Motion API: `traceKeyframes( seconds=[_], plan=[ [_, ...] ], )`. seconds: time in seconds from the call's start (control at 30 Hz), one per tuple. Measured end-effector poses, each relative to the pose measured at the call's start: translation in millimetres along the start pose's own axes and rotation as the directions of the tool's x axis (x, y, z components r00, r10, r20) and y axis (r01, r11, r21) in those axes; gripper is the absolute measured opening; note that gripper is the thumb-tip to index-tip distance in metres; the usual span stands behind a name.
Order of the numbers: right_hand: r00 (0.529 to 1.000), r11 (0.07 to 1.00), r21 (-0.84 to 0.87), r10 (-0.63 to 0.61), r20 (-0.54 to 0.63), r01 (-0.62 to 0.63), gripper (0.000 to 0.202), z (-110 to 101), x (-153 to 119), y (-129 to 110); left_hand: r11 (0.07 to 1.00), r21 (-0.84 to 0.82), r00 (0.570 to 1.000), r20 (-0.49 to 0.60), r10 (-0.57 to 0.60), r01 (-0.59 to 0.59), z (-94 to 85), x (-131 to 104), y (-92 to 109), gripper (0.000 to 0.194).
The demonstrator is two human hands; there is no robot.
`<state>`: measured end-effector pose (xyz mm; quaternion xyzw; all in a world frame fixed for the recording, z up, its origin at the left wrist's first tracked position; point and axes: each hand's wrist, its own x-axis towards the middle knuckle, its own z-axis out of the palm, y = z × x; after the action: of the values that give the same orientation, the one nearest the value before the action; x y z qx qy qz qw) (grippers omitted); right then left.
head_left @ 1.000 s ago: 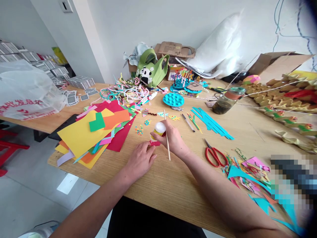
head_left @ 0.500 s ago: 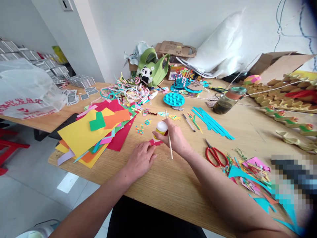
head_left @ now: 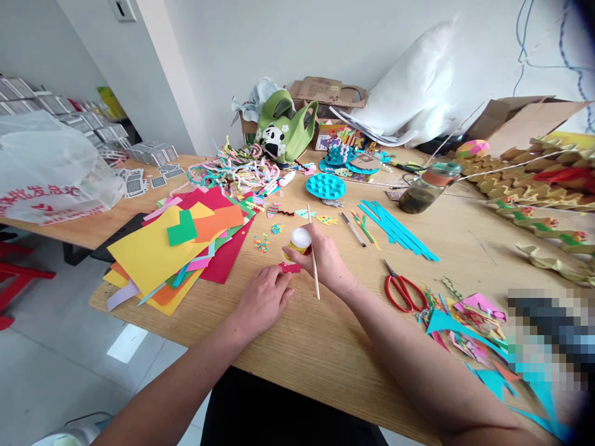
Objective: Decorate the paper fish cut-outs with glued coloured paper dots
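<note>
My right hand point(head_left: 328, 259) is closed around a small glue bottle point(head_left: 300, 238) with a whitish round end on top and a yellow label. The bottle sits tilted over a small red paper piece point(head_left: 290, 268) on the table. A thin wooden stick point(head_left: 315, 266) is also held in my right hand, pointing toward me. My left hand point(head_left: 266, 299) lies on the table, palm down, its fingertips at the left edge of the red paper and its thumb apart. The bottle's lower end and part of the paper are hidden by my fingers.
Left is a stack of coloured paper point(head_left: 153, 248). Tiny paper dots point(head_left: 261, 243) and paper fish point(head_left: 326, 220) lie beyond my hands. Right are red-handled scissors point(head_left: 403, 291), blue strips point(head_left: 400, 230), paper scraps point(head_left: 483, 328) and a glass jar point(head_left: 427, 189). A blue dimpled disc point(head_left: 325, 186) lies farther back.
My right hand, with the bottle and stick, has shifted slightly left and the bottle's tilt differs a little. My left hand stays in place at the red paper.
</note>
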<state>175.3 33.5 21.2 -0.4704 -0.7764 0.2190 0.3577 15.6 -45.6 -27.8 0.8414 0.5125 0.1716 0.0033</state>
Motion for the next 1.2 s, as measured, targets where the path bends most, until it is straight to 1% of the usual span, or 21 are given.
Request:
traceKeyframes(
  seconds=[0.13, 0.27, 0.57, 0.9, 1.07, 1.2],
  plan=[
    [1.000, 1.000, 0.026, -0.008, 0.025, 0.007, 0.036, 0, 0, -2, 1.000, -0.012, 1.000, -0.006, 0.005, -0.006, 0.5, 0, 0, 0.026],
    [0.999, 1.000, -0.004, -0.008, 0.033, 0.008, 0.035, -1, 0, -2, 1.000, -0.002, 1.000, -0.010, 0.008, -0.008, 0.4, -1, 0, 0.026],
    [1.000, 0.999, -0.048, 0.005, -0.006, -0.005, 0.033, -7, 2, 3, 0.999, 0.032, 1.000, 0.011, 0.008, -0.009, -0.3, 0, 0, 0.030],
    [0.999, 1.000, -0.017, 0.003, -0.045, -0.004, 0.033, -1, 2, 7, 0.999, 0.037, 1.000, -0.010, 0.025, -0.024, 1.5, -1, -1, 0.030],
    [0.999, 0.999, -0.018, 0.027, -0.029, -0.027, 0.035, 2, 1, 6, 0.999, 0.048, 1.000, -0.015, 0.019, -0.018, 3.9, -1, -1, 0.028],
    [1.000, 1.000, 0.006, 0.021, -0.017, -0.021, 0.036, 4, 0, 4, 0.999, 0.048, 1.000, -0.022, 0.022, -0.021, 5.2, -1, -2, 0.029]
  ],
)
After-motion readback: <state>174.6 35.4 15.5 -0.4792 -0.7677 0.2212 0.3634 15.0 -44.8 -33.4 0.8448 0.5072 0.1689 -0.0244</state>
